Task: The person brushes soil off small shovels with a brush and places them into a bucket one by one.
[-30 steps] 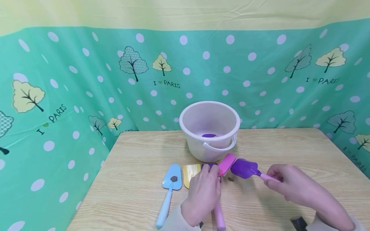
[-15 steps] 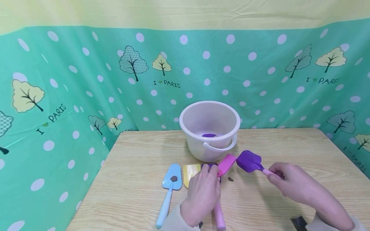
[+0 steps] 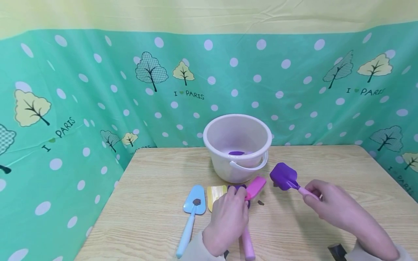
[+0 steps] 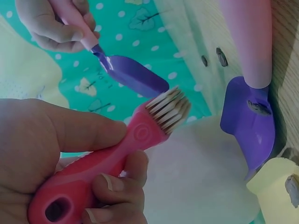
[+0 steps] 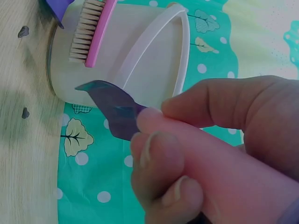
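Left grip [image 3: 228, 219] pinches pink brush [image 3: 256, 187], right grip [image 3: 331, 203] purple shovel [image 3: 283, 176], above the surface [image 3: 147, 203] near white bucket [image 3: 223, 168]. Brushing looks partway: purple item [image 3: 236, 153] inside bucket, blue trowel [image 3: 195, 193] bearing a dark bit [image 3: 196, 202].

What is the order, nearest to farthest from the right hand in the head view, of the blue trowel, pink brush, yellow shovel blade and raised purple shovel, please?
1. Purple shovel: in the right hand itself.
2. Pink brush: in the left hand.
3. Yellow shovel blade: on the table, left of the brush.
4. Blue trowel: leftmost on the table.
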The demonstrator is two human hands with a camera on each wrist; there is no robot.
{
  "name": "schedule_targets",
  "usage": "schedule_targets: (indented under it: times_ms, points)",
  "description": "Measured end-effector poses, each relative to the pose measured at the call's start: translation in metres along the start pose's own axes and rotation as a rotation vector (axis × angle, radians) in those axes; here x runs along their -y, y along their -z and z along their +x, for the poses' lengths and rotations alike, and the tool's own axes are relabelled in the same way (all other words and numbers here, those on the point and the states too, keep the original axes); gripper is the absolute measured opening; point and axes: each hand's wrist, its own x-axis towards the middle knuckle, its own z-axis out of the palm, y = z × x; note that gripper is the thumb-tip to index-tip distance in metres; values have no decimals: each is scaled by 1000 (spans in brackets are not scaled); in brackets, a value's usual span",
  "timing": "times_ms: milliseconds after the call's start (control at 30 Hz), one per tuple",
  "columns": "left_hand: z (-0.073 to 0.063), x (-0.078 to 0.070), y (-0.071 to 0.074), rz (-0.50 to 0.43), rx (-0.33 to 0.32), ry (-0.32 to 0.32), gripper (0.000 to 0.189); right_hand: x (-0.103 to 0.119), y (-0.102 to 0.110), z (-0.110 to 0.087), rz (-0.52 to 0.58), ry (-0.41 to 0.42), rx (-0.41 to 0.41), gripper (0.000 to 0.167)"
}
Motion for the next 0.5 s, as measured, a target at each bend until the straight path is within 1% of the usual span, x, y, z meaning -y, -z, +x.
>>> schedule_targets:
  times_ms: [167, 400, 500]
  points:
    - [0, 1, 2, 4, 9, 6, 12, 2, 0, 1, -13, 29, -65, 32]
    - [0, 3, 7, 14, 14, 5, 13, 4, -2, 2, -35, 56, -150, 24]
    - [0, 4, 9, 7, 25, 12, 13, 4, -3, 3, -41, 69, -180, 24]
